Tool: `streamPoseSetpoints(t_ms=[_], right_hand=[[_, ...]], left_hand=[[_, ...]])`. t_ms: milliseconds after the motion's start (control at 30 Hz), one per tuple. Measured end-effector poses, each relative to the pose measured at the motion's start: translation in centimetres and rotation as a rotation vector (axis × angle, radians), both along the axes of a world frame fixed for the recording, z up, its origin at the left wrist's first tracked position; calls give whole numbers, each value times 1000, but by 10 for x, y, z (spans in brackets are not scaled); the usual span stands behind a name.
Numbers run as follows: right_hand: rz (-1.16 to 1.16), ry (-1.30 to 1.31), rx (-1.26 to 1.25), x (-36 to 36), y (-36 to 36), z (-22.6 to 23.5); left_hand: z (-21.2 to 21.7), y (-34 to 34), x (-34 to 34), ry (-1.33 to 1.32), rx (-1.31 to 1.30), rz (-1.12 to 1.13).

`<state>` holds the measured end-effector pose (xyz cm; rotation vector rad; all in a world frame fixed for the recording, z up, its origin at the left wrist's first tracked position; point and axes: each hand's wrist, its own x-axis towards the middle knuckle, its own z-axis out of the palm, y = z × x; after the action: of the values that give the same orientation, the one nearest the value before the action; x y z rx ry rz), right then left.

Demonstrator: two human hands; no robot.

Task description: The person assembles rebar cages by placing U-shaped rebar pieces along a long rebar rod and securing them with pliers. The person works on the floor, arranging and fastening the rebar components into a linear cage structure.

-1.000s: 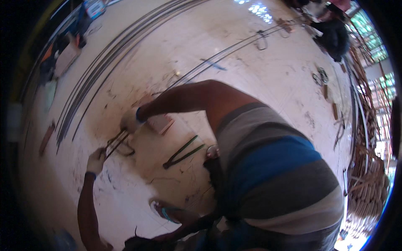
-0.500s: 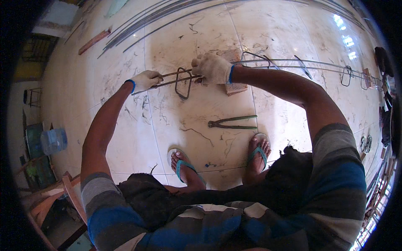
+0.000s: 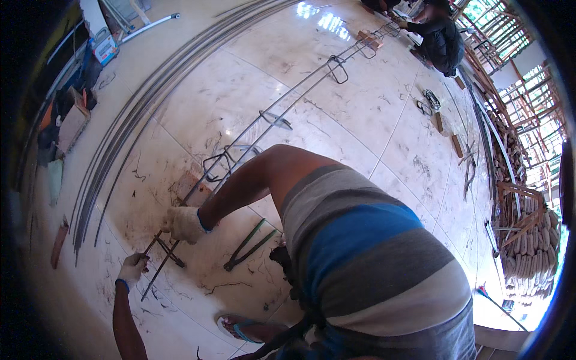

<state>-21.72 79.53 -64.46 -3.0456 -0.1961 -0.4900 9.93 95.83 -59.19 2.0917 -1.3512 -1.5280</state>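
Observation:
Two long steel bars (image 3: 159, 272) run from the lower left to the far upper right, low over the tiled floor. My left hand (image 3: 132, 268), in a pale glove with a blue cuff, is closed on one bar near its near end. My right hand (image 3: 184, 224), gloved likewise, wraps round the bars a little farther up, covering part of them. Just below it a bent steel stirrup (image 3: 174, 259) hangs around the bars. Farther along, more stirrups (image 3: 339, 71) sit on them. Pincers (image 3: 247, 247) with green handles lie on the floor, right of my right hand.
A brick-like block (image 3: 195, 185) lies beneath the bars, and another block (image 3: 370, 39) supports them farther off. At the far end a person (image 3: 441, 39) crouches by the bars, with another partly visible. A bundle of steel rods (image 3: 114, 144) curves along the left.
My view has swung to the right, bringing the far end of the bars and the people there into sight. Both hands are still at the near end of the bars.

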Motion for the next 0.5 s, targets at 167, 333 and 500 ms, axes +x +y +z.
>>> streamPoseSetpoints(t_ms=[167,333,500], right_hand=[[-36,139,24,-14,10,30],[-69,20,52,-31,5,-33],[-125,279,155,-28,13,62]], left_hand=[[-13,6,3,-8,-24,-22],[-97,5,24,-7,-191,-210],[-46,3,45,-442,-117,-408]])
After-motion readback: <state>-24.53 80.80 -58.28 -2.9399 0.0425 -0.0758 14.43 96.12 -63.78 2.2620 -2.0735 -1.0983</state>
